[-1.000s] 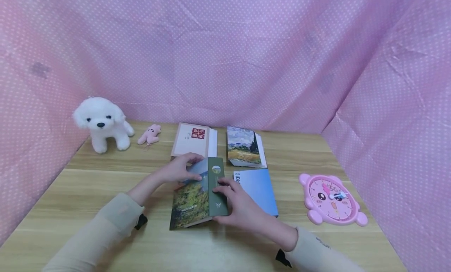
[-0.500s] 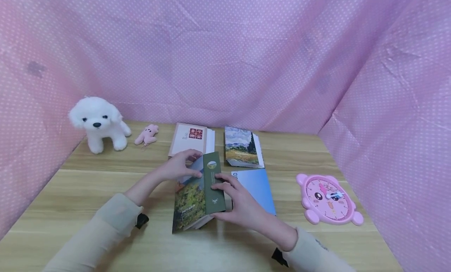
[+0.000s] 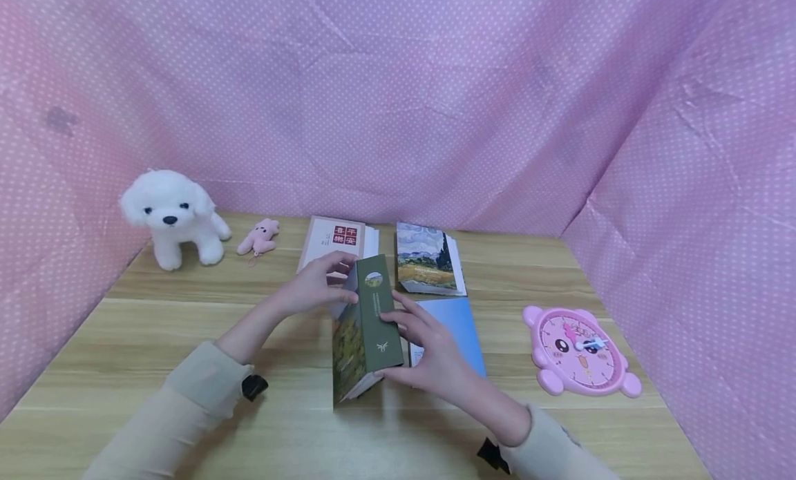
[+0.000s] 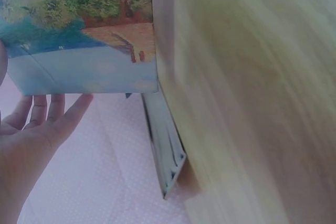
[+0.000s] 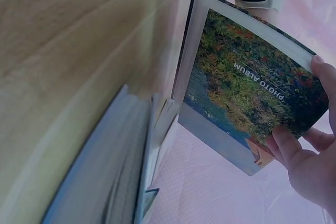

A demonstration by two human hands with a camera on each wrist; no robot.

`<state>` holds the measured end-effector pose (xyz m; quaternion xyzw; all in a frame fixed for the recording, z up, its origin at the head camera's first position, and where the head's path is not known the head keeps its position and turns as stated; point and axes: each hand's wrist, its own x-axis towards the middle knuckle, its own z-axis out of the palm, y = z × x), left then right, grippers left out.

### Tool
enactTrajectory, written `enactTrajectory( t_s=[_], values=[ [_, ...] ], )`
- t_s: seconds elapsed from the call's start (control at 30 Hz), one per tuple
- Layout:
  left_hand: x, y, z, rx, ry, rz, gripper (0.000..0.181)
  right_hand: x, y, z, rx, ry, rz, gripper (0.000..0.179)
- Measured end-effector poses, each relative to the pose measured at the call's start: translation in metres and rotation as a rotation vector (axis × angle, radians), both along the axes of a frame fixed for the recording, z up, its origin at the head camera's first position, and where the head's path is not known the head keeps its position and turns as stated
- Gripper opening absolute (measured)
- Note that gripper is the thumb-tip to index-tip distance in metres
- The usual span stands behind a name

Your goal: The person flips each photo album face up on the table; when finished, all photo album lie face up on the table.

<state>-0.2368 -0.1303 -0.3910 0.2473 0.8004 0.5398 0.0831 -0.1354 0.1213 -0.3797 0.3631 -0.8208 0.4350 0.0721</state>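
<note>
Both hands hold a photo album (image 3: 381, 328) with a green spine and a painted landscape cover. It stands nearly upright, spine facing up, over the table's middle. At the far end, the left hand (image 3: 314, 285) grips it with the thumb by the spine and the fingers over the top edge; in the left wrist view that hand (image 4: 34, 135) shows below the painted cover (image 4: 79, 66). The right hand (image 3: 438, 359) grips the near end, thumb at the lower edge and fingers against the spine side. In the right wrist view, "PHOTO ALBUM" is printed on the cover (image 5: 220, 87).
A blue album (image 3: 457, 328) lies just right of the held one. Behind are a cream album (image 3: 326, 238) with red squares and a landscape-covered album (image 3: 425, 259). A white plush dog (image 3: 177, 217), a small pink plush toy (image 3: 258, 238) and a pink clock (image 3: 581, 356) sit around.
The album has turned from leaning left with its cover showing to nearly upright, spine up. Its near lower corner has shifted right, and both hands have kept their grip.
</note>
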Motion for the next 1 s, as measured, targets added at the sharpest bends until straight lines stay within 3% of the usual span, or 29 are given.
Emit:
enactTrajectory(
  t_s=[0.27, 0.4, 0.53, 0.8, 1.0],
  values=[
    [0.001, 0.001, 0.006, -0.046, 0.184, 0.088, 0.069, 0.001, 0.000, 0.011, -0.073, -0.016, 0.038, 0.068],
    [0.001, 0.003, 0.009, -0.068, 0.226, 0.124, 0.070, -0.003, 0.002, 0.006, -0.084, -0.030, 0.051, 0.070],
    [0.003, 0.003, 0.010, -0.027, 0.158, 0.101, 0.069, -0.003, 0.001, 0.008, -0.072, -0.051, 0.053, 0.076],
    [0.008, 0.003, 0.011, 0.073, -0.015, -0.009, 0.071, -0.003, -0.004, 0.011, 0.031, -0.044, 0.090, 0.094],
    [0.008, 0.000, 0.006, 0.106, -0.067, -0.026, 0.070, -0.002, -0.010, 0.007, 0.014, -0.060, 0.139, 0.096]
  ],
)
